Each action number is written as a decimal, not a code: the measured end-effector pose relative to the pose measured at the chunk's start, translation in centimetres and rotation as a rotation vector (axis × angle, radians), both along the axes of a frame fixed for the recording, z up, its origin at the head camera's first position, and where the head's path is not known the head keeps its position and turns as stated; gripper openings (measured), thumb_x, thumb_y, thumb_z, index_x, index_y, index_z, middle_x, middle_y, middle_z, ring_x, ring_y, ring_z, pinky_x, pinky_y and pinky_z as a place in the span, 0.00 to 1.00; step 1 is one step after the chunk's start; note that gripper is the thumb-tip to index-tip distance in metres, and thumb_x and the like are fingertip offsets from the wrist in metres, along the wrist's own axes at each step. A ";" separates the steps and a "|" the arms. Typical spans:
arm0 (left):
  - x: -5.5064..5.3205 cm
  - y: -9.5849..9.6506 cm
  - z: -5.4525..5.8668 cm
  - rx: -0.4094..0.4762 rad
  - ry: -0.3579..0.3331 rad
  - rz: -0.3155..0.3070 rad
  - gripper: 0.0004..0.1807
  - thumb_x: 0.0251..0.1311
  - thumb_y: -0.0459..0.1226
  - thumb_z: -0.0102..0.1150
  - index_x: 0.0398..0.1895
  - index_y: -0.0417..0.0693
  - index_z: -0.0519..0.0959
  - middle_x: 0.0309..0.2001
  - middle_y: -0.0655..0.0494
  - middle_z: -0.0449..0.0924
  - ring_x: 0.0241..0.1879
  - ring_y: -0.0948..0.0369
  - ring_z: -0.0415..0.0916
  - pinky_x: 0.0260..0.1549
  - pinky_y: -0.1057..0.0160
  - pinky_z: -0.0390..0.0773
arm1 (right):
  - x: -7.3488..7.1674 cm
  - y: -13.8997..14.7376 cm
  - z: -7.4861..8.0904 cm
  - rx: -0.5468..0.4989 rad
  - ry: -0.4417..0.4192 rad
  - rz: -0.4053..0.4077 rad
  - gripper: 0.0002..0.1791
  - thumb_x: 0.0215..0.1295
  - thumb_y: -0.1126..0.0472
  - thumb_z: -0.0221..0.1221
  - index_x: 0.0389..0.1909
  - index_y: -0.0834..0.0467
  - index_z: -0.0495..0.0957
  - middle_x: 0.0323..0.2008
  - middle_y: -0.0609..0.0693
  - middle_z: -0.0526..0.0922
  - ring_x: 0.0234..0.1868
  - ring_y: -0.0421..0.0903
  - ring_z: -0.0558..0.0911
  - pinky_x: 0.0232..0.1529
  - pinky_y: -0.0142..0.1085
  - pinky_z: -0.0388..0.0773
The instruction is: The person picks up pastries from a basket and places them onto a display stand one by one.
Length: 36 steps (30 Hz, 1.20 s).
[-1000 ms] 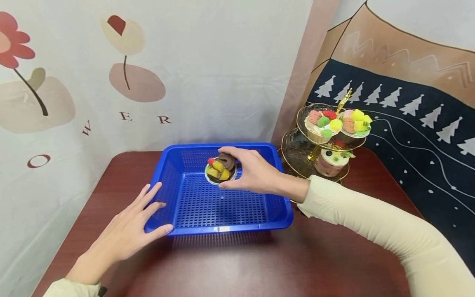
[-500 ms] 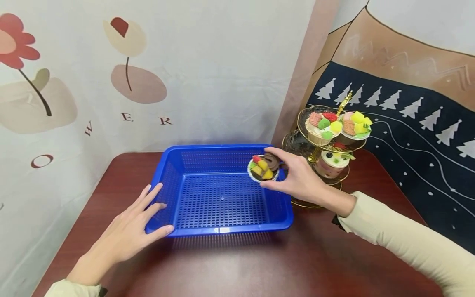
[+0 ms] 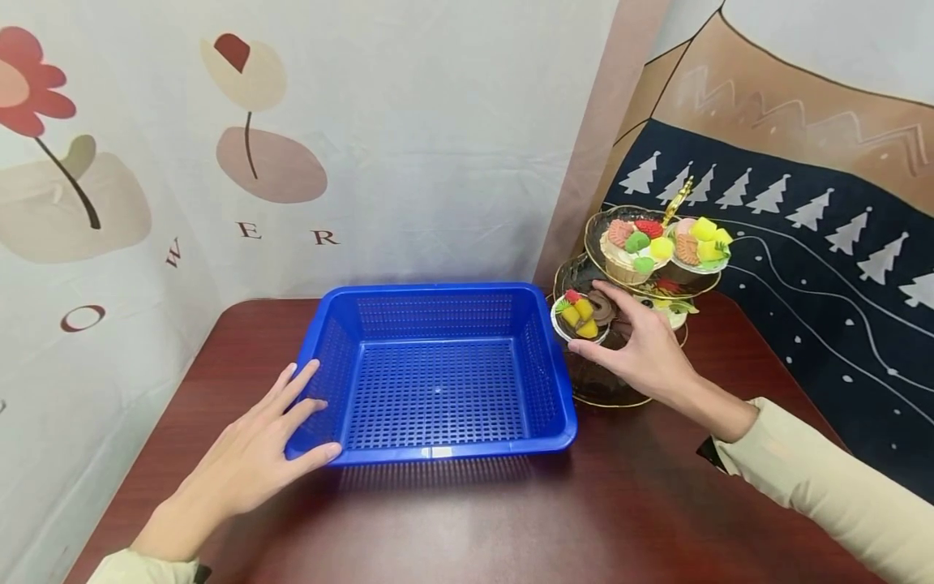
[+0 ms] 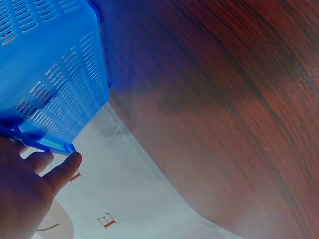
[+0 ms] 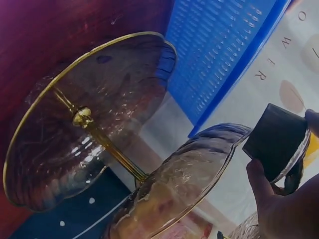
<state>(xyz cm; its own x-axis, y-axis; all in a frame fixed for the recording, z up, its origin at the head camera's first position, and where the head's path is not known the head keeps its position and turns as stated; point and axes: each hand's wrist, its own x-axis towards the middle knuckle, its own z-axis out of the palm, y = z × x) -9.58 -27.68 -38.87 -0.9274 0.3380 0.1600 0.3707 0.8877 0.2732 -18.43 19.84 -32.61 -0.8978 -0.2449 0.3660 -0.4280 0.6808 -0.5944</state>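
My right hand (image 3: 653,353) pinches a chocolate cupcake (image 3: 580,318) between thumb and fingers, just beyond the basket's right rim. Yellow fruit pieces, a red berry and a brown swirl top it. Its dark cup (image 5: 275,137) shows in the right wrist view, close by the edge of a tier of the clear gold-rimmed cake stand (image 5: 89,144). In the head view the cupcake overlaps the stand's middle tier. My left hand (image 3: 244,450) rests on the left rim of the blue basket (image 3: 452,451), fingers spread. The basket's slotted floor is bare.
On the stand's top tier sit two fruit-topped cupcakes, one with a strawberry (image 3: 633,250) and one with yellow cubes (image 3: 700,246). A cream-topped dessert (image 3: 673,315) on the middle tier is partly hidden by my right hand. Printed cloths (image 3: 438,146) hang behind the dark-red table (image 3: 452,527).
My right hand has carried the cupcake rightward, from over the basket, past its right rim, to the cake stand. The left hand and basket stay put.
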 end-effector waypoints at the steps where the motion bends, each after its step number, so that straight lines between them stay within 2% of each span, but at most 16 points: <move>1: 0.0 0.0 0.0 0.000 -0.002 -0.001 0.33 0.60 0.62 0.60 0.56 0.45 0.81 0.79 0.54 0.50 0.78 0.51 0.40 0.39 0.41 0.79 | 0.0 0.1 0.0 -0.003 -0.003 -0.002 0.45 0.55 0.52 0.74 0.71 0.61 0.66 0.59 0.64 0.78 0.54 0.59 0.81 0.52 0.55 0.79; 10: -0.1 -0.1 -0.1 -0.001 0.000 0.002 0.33 0.60 0.62 0.60 0.56 0.46 0.81 0.79 0.55 0.49 0.78 0.50 0.42 0.37 0.42 0.79 | 0.1 0.8 -0.5 -0.031 -0.065 -0.011 0.41 0.63 0.56 0.68 0.72 0.63 0.61 0.59 0.66 0.75 0.51 0.61 0.83 0.51 0.53 0.79; 19: -0.1 -0.1 -0.1 -0.001 0.005 0.000 0.32 0.60 0.62 0.60 0.55 0.46 0.81 0.79 0.54 0.50 0.78 0.49 0.42 0.38 0.41 0.79 | 0.0 0.7 -0.6 0.020 0.023 -0.089 0.39 0.62 0.53 0.69 0.69 0.64 0.65 0.60 0.66 0.75 0.54 0.62 0.78 0.53 0.58 0.76; 26: -0.1 0.0 0.1 0.002 0.000 0.000 0.33 0.61 0.62 0.60 0.55 0.45 0.81 0.79 0.54 0.50 0.78 0.50 0.41 0.37 0.41 0.79 | -0.5 0.8 -1.1 0.056 0.080 -0.118 0.40 0.58 0.55 0.72 0.68 0.63 0.66 0.63 0.65 0.73 0.63 0.64 0.71 0.61 0.61 0.67; 36: 0.1 0.1 0.1 0.002 -0.002 0.004 0.33 0.61 0.62 0.60 0.56 0.46 0.81 0.79 0.55 0.49 0.78 0.50 0.41 0.38 0.42 0.79 | -0.8 0.7 -2.2 0.165 0.203 -0.145 0.41 0.56 0.58 0.72 0.69 0.65 0.66 0.63 0.71 0.70 0.61 0.70 0.71 0.59 0.64 0.69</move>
<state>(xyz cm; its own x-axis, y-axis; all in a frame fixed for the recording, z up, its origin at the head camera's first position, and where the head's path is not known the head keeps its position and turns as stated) -9.48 -27.61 -38.73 -0.9291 0.3341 0.1586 0.3666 0.8887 0.2755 -19.25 20.51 -34.80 -0.8401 -0.1907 0.5078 -0.4183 0.8237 -0.3828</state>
